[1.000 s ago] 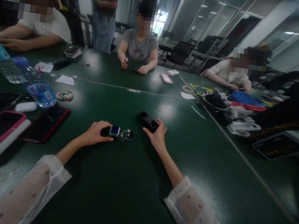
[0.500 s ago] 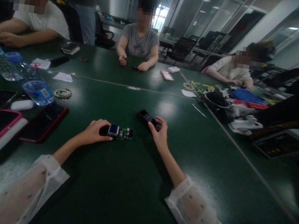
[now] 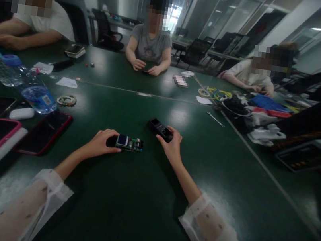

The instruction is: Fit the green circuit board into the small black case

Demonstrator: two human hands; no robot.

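Note:
My left hand grips the left end of a green circuit board between thumb and fingers. The board carries a small square screen and several components, and it is at or just over the green table. To its upper right, my right hand is closed around the near right end of a black plastic casing with openings in its face. Board and casing are apart. Part of the casing's right end is hidden by my fingers.
Phones, a white case and water bottles crowd the left side. A coiled cable lies behind them. On the right are a wrench and a pile of cables and parts. Several people sit across the table.
My right hand has shifted its fingers slightly on the casing, showing more of its face. The left hand and board stay nearly still. The person opposite has brought their hands closer together.

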